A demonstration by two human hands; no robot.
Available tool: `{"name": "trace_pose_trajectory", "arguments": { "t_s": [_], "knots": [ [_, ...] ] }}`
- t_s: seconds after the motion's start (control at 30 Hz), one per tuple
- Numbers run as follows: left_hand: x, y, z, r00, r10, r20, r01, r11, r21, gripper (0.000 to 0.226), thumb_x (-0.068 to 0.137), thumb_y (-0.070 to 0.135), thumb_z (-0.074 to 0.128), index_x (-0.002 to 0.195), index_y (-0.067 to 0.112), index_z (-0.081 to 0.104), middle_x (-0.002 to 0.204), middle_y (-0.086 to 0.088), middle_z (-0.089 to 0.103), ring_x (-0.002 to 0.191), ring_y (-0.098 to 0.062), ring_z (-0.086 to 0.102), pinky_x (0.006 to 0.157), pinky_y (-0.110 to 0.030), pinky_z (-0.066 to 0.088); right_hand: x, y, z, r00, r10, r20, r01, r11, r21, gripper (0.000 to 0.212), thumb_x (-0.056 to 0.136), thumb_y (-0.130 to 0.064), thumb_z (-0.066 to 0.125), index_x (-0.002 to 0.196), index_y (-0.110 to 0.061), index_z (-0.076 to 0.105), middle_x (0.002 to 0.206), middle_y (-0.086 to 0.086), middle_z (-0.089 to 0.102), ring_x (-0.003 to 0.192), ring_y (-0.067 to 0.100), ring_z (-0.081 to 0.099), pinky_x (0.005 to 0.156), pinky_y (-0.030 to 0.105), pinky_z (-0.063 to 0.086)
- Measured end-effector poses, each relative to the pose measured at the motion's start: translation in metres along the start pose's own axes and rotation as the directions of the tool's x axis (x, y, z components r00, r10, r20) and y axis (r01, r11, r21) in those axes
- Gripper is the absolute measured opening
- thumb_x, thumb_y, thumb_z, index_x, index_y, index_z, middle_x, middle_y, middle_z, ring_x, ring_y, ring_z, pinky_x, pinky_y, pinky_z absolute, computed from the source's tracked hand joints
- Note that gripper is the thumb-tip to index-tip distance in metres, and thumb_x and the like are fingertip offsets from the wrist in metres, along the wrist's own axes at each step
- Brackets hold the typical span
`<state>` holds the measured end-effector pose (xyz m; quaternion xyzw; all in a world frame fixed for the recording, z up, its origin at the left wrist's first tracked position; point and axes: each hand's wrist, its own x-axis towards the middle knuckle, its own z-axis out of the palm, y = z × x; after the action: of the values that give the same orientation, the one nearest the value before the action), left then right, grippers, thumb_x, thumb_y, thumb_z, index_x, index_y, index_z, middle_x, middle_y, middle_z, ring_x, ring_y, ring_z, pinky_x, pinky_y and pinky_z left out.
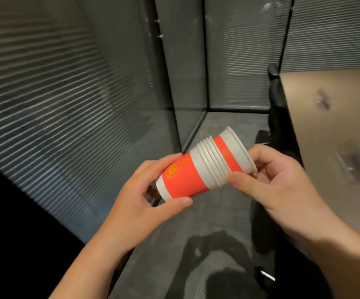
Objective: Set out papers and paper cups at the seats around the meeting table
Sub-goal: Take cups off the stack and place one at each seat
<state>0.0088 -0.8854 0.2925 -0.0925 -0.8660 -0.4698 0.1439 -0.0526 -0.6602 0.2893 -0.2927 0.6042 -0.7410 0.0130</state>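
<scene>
A stack of several nested paper cups [198, 169], red with white bands and a gold print, lies tilted in mid-air between both hands, rims pointing up to the right. My left hand [144, 201] grips the bottom end of the stack. My right hand [276, 180] pinches the rim end, thumb on the stacked rims and fingers around the top cup [233, 152], which sticks out a little from the rest. The meeting table [334, 130] is a tan surface at the right edge. No papers are in view.
A black office chair [276, 98] stands against the table's left edge, with its base by the floor at the lower right. Ribbed glass walls close off the left and the back. Grey carpet runs between the wall and the table.
</scene>
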Motion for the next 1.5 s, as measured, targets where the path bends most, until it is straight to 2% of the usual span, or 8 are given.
{"name": "trace_pose_trajectory", "arguments": {
  "t_s": [0.1, 0.47, 0.6, 0.87, 1.0, 1.13, 1.37, 1.5],
  "knots": [
    [0.065, -0.030, 0.011, 0.996, 0.055, 0.064, -0.055, 0.998, -0.012, 0.068, 0.068, 0.034, 0.082, 0.131, 0.036, 0.057, 0.115, 0.007, 0.064, 0.109, -0.013, 0.062, 0.087, -0.020, 0.048, 0.038, 0.023, -0.018, 0.989, 0.002, -0.146, -0.006, 1.000, -0.027, 0.013, 0.069, -0.011, 0.072, 0.076, -0.011, 0.060, 0.068, -0.007, 0.064, 0.063, 0.000, 0.058, 0.060, 0.012, 0.046],
    [0.347, -0.092, 0.119, 0.889, 0.262, 0.375, -0.096, 0.908, -0.408, 0.058, 0.061, 0.023, 0.084, 0.115, 0.033, 0.063, 0.111, 0.010, 0.071, 0.101, -0.011, 0.069, 0.087, -0.023, 0.056, 0.175, 0.063, -0.130, 0.788, -0.133, -0.601, -0.113, 0.928, -0.355, 0.015, 0.083, -0.006, 0.072, 0.076, 0.000, 0.059, 0.069, 0.006, 0.061, 0.062, 0.008, 0.056, 0.057, 0.017, 0.045],
    [0.420, -0.088, 0.175, 0.798, 0.334, 0.502, -0.072, 0.880, -0.470, 0.057, 0.065, 0.021, 0.080, 0.118, 0.030, 0.061, 0.107, 0.014, 0.069, 0.094, -0.007, 0.068, 0.073, -0.014, 0.054, 0.193, 0.055, -0.170, 0.624, -0.249, -0.741, -0.168, 0.883, -0.438, 0.007, 0.088, -0.003, 0.063, 0.082, -0.002, 0.062, 0.065, -0.011, 0.062, 0.056, -0.002, 0.054, 0.056, 0.011, 0.042],
    [0.509, -0.103, 0.304, 0.622, 0.301, 0.722, 0.068, 0.899, -0.433, 0.053, 0.075, 0.004, 0.080, 0.111, 0.037, 0.059, 0.106, 0.008, 0.071, 0.097, -0.010, 0.070, 0.086, -0.031, 0.055, 0.190, 0.056, -0.278, 0.224, -0.526, -0.821, -0.437, 0.699, -0.567, 0.008, 0.088, -0.009, 0.066, 0.084, -0.014, 0.061, 0.068, -0.009, 0.058, 0.062, 0.006, 0.051, 0.058, 0.020, 0.043],
    [0.543, -0.108, 0.374, 0.504, 0.308, 0.807, 0.029, 0.928, -0.372, 0.054, 0.073, 0.013, 0.083, 0.118, 0.032, 0.058, 0.105, 0.007, 0.072, 0.094, -0.010, 0.072, 0.084, -0.033, 0.057, 0.144, 0.099, -0.352, 0.150, -0.562, -0.814, -0.810, 0.402, -0.427, 0.004, 0.085, -0.012, 0.069, 0.086, -0.015, 0.066, 0.072, -0.005, 0.060, 0.061, 0.010, 0.051, 0.061, 0.027, 0.043],
    [0.567, -0.101, 0.438, 0.385, 0.317, 0.867, -0.026, 0.943, -0.333, 0.053, 0.073, 0.017, 0.083, 0.115, 0.036, 0.057, 0.106, 0.009, 0.069, 0.090, -0.003, 0.070, 0.079, -0.027, 0.057, 0.086, 0.175, -0.413, 0.084, -0.367, -0.927, -0.984, 0.114, -0.135, 0.003, 0.083, -0.012, 0.068, 0.086, -0.012, 0.068, 0.084, 0.005, 0.069, 0.074, 0.028, 0.064, 0.064, 0.034, 0.046],
    [0.591, -0.091, 0.521, 0.186, 0.319, 0.929, -0.098, 0.947, -0.306, 0.054, 0.074, 0.022, 0.083, 0.118, 0.037, 0.055, 0.112, 0.011, 0.066, 0.094, -0.007, 0.069, 0.081, -0.030, 0.058, 0.039, 0.269, -0.446, -0.271, -0.076, -0.960, -0.962, 0.034, 0.269, 0.009, 0.086, -0.022, 0.062, 0.091, -0.019, 0.068, 0.105, 0.008, 0.071, 0.096, 0.031, 0.064, 0.074, 0.039, 0.053],
    [0.601, -0.095, 0.542, 0.121, 0.313, 0.942, -0.121, 0.947, -0.299, 0.058, 0.073, 0.024, 0.083, 0.120, 0.038, 0.053, 0.114, 0.012, 0.065, 0.096, -0.009, 0.069, 0.081, -0.028, 0.057, 0.033, 0.279, -0.445, -0.344, 0.081, -0.935, -0.939, -0.022, 0.343, 0.035, 0.084, -0.027, 0.067, 0.119, -0.024, 0.063, 0.127, 0.006, 0.063, 0.115, 0.030, 0.058, 0.090, 0.038, 0.051]
  ]
}}
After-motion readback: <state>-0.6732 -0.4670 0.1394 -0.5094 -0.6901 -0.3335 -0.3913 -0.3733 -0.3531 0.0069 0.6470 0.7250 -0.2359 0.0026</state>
